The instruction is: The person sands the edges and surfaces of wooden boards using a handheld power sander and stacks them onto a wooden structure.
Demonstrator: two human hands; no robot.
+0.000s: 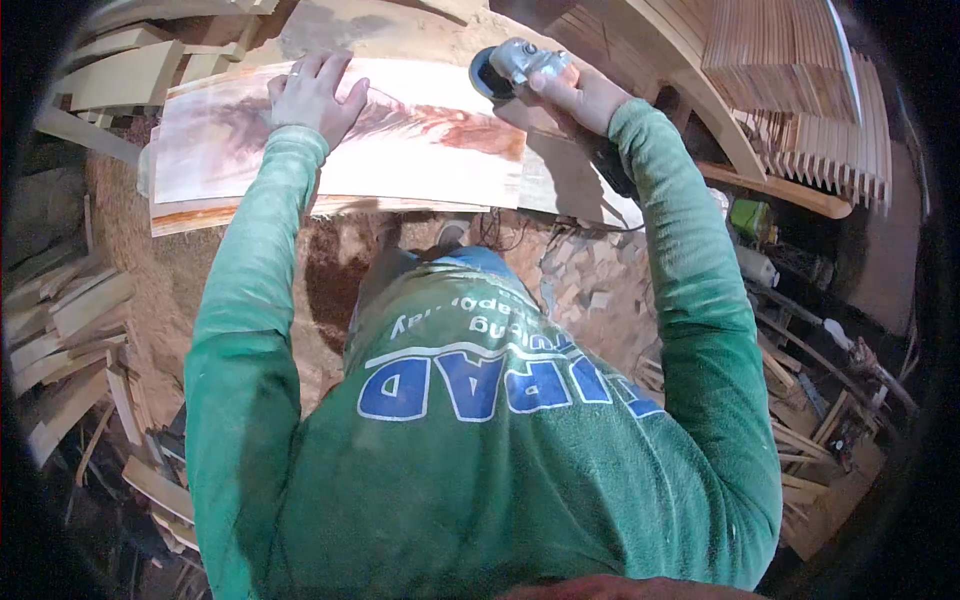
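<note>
A wide wooden board (pixel 420 170) with dark reddish grain lies across the bench in front of me. My left hand (pixel 318 98) rests flat on its left half, fingers spread toward the far edge. In my right hand (pixel 585 98) is an angle grinder (pixel 528 65), its fingers wrapped round the body. The grinder's dark round disc (pixel 490 73) is at the board's far right corner, overlapping it in this view. Under the near edge of the board another wooden piece (pixel 200 218) sticks out.
Stacked curved wooden pieces (pixel 785 60) stand at the far right. Offcuts (pixel 125 75) lie at the far left, more scrap wood (pixel 75 320) at the left. Wood chips (pixel 590 270) cover the floor. A grey bench surface (pixel 570 180) shows right of the board.
</note>
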